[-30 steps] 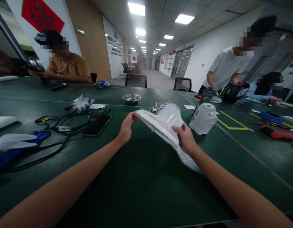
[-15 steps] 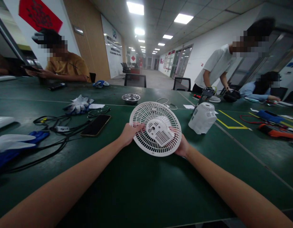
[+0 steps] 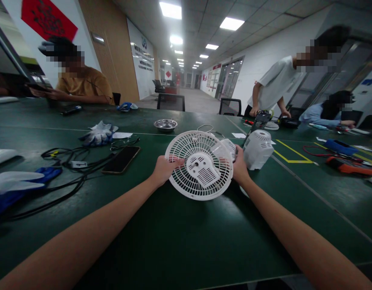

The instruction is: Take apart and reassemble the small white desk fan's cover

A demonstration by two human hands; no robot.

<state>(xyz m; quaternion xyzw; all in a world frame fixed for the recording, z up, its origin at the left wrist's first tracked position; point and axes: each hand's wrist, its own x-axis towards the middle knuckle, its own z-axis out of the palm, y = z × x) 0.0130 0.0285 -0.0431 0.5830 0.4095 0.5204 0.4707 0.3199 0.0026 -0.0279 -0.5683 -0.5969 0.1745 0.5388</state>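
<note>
My left hand [image 3: 164, 171] grips the left rim of a round white fan grille [image 3: 181, 183], with the thumb over its slats. The grille is tilted above the table, and a slotted hub sits at its centre. To its right, my right hand [image 3: 242, 167] is closed around a white plastic part [image 3: 230, 148] that is partly behind the grille. The grille and my fingers hide most of that part, so its exact kind is unclear. A white vented housing [image 3: 258, 151] stands on the table just beyond my right hand.
On the left lie a phone [image 3: 121, 160], black cables [image 3: 80, 177] and work gloves [image 3: 100, 133]. A metal bowl [image 3: 165, 125] sits ahead. To the right are yellow tape lines [image 3: 290, 157] and an orange tool [image 3: 350, 167]. Other people are around the table, one standing at right [image 3: 276, 82].
My right hand has shifted right, away from the grille's rim, and a white part now shows beside it. My left hand and the grille have barely moved. The standing person's arms have moved.
</note>
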